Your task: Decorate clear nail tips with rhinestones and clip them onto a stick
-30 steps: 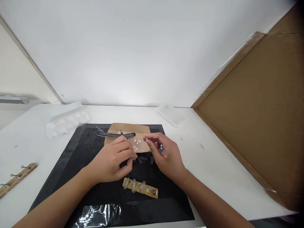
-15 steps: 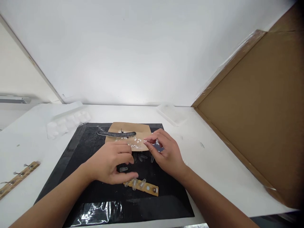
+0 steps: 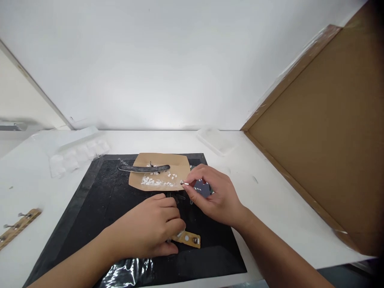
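On the black mat [image 3: 99,192], my left hand [image 3: 147,232] lies curled over the left end of a small tan strip [image 3: 187,239], fingers closed on it and on a clear plastic piece there. Just above and to the right, my right hand [image 3: 213,196] pinches a tiny white-and-metal part [image 3: 183,183] between thumb and forefinger. That part hovers at the right edge of a brown paper sheet [image 3: 160,176] strewn with several small white bits [image 3: 157,182]. A dark curved tool [image 3: 144,168] rests across the paper. A few clear plastic pieces [image 3: 180,197] lie between my hands.
A clear plastic blister tray [image 3: 75,152] sits at the back left and a shallow clear tray [image 3: 217,144] at the back right. Another tan strip with metal hooks [image 3: 16,228] lies at the far left. A cardboard panel [image 3: 324,132] leans along the right side.
My left hand has moved down from the paper's edge onto the tan strip and now covers its left end. My right hand stayed near the paper, still pinching the small part.
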Motion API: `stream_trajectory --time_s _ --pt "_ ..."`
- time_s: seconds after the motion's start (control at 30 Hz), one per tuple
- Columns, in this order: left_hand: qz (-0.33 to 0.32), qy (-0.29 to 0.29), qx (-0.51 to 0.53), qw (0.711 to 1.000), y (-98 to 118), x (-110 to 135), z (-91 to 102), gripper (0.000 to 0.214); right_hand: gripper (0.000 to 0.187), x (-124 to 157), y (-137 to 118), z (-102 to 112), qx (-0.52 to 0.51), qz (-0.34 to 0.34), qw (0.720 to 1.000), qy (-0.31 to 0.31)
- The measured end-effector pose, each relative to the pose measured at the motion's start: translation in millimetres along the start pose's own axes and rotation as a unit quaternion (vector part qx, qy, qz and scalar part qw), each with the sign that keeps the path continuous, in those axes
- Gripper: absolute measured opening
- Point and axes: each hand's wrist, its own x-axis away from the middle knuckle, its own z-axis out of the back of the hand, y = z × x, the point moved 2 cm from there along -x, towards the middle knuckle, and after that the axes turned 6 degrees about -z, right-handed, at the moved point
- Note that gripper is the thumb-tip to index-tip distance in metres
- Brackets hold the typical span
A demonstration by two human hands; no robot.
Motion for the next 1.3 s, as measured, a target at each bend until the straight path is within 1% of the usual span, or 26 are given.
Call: stream_trajectory --time_s 0.1,0.17,0.27,0.4,0.47,0.53,0.67,0.73,0.87,0.93,1.07,1.17,1.3 --pt "0.001 -0.006 -0.008 1.000 1 0 0.0 0.031 0.008 2 -5 3 -0.002 0.016 1.000 -0.023" --pt "0.001 0.000 -0.008 1.000 1 0 0.1 0.030 0.007 3 -7 4 -0.018 0.018 0.998 -0.061" --pt "0.012 0.011 -0.013 1.000 0 -1 -0.1 0.020 0.004 4 -7 5 -0.042 0.021 0.991 -0.128" --pt "0.027 0.017 -0.047 0.998 -3 0 0.4 0.018 0.007 7 -8 7 -0.031 0.070 0.983 -0.168" --pt "0.028 0.016 -0.057 0.998 -5 0 1.2 0.020 0.010 8 -8 7 -0.015 0.079 0.976 -0.201" --pt "0.027 0.010 -0.059 0.998 -7 1 2.3 0.021 0.010 9 -6 9 -0.005 0.069 0.970 -0.234" --pt "0.037 -0.001 -0.056 0.998 -9 2 6.3 0.023 0.012 7 -2 15 -0.021 0.024 0.960 -0.277" --pt "0.038 -0.004 -0.052 0.998 -10 2 8.5 0.028 0.013 6 -1 15 -0.029 0.009 0.951 -0.308" --pt "0.029 0.006 -0.012 0.999 -12 3 11.7 0.044 0.013 8 -1 8 -0.019 0.007 0.928 -0.371" --pt "0.026 0.009 0.000 1.000 -13 3 12.0 0.049 0.012 10 0 3 -0.010 0.009 0.923 -0.384" --pt "0.019 0.008 -0.008 1.000 -15 3 11.0 0.047 0.009 14 0 -2 -0.007 0.006 0.920 -0.392" --pt "0.013 0.013 -0.019 1.000 -14 3 10.2 0.045 0.009 15 1 -3 -0.006 -0.011 0.916 -0.400" --pt "0.014 0.015 -0.028 0.999 -13 2 9.1 0.044 0.010 13 0 -3 -0.005 -0.040 0.904 -0.426"
